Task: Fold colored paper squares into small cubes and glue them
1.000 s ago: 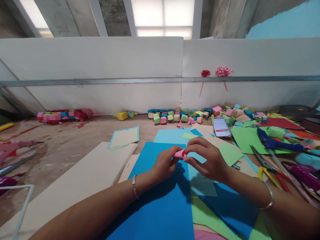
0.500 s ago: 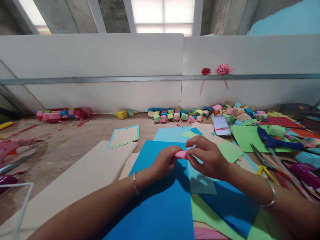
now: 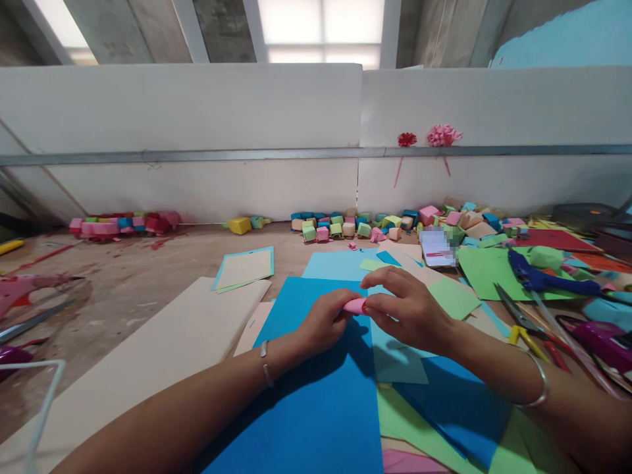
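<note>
A small pink piece, which looks like folded or rolled paper (image 3: 353,305), is held between my two hands over the sheets. My left hand (image 3: 326,320) is closed on its left end, thumb on top. At its right end, my right hand (image 3: 407,308) pinches with thumb and fingertips, the forefinger raised and curved above. Below both hands lies a large blue sheet (image 3: 306,401), with a pale blue sheet (image 3: 397,364) under my right hand. The pink piece's ends are partly hidden by my fingers.
Paper cubes (image 3: 336,227) line the back wall. At right are scissors (image 3: 518,309), a blue glue gun (image 3: 548,282), a phone (image 3: 437,247) and a green sheet (image 3: 486,273). A cream board (image 3: 148,355) and a pink glue gun (image 3: 29,286) lie left.
My right hand has shifted slightly left along the pink paper piece, its fingertips closer to my left hand. The left hand keeps its hold, and the other things stay put.
</note>
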Motion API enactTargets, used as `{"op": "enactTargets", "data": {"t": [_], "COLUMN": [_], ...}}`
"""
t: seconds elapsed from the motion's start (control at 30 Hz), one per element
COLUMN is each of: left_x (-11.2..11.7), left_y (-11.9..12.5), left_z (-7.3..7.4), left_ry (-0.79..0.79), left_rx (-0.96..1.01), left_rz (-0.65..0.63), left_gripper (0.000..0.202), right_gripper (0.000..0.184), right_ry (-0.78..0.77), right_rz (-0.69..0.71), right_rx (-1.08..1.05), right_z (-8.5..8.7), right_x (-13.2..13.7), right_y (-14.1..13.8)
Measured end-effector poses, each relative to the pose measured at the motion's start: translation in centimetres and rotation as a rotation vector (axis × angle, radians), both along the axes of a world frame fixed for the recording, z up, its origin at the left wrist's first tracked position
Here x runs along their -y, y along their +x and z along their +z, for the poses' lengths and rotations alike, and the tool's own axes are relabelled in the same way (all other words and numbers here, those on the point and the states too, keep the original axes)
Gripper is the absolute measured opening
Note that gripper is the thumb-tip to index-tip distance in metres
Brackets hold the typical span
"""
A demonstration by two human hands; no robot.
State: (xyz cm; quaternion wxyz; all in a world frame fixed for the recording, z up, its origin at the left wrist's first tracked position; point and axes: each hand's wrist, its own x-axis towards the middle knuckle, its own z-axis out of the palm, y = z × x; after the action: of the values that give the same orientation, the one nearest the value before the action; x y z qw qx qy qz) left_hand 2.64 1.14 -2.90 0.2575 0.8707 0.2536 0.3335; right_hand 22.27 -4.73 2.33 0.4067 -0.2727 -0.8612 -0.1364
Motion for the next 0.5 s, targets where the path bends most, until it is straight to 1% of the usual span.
{"op": "enactTargets", "data": {"t": [0.17,0.3,0.37,0.43,0.5], "left_x": [0.24,0.53,0.63,0.71,0.76], "left_y": [0.09,0.23,0.31,0.37,0.41], "left_z": [0.2,0.45,0.48,0.51,0.61], "left_ry": [-0.016,-0.039,-0.055,-0.071,-0.081], "left_rx": [-0.011,-0.029,-0.042,-0.04,-0.022], "left_rz": [-0.022,-0.031,-0.033,-0.042,-0.04], "left_gripper": [0.018,0.017,0.016,0.016,0.016], "right_gripper": [0.007,0.011,0.014,0.015,0.013], "right_ry": [-0.017,0.049,0.055,0.001,-0.077], "right_rz": [0.028,0.01,0.011,0.029,0.05], "right_rx": [-0.076,-0.031,-0.021,-0.034,-0.047], "right_z": [0.38,0.28,0.33,0.52,0.81], "right_x": [0.14,0.13,0.12,0.08,-0.03], "right_y": [0.12,0.01,-0.08,-0.03,0.22]}}
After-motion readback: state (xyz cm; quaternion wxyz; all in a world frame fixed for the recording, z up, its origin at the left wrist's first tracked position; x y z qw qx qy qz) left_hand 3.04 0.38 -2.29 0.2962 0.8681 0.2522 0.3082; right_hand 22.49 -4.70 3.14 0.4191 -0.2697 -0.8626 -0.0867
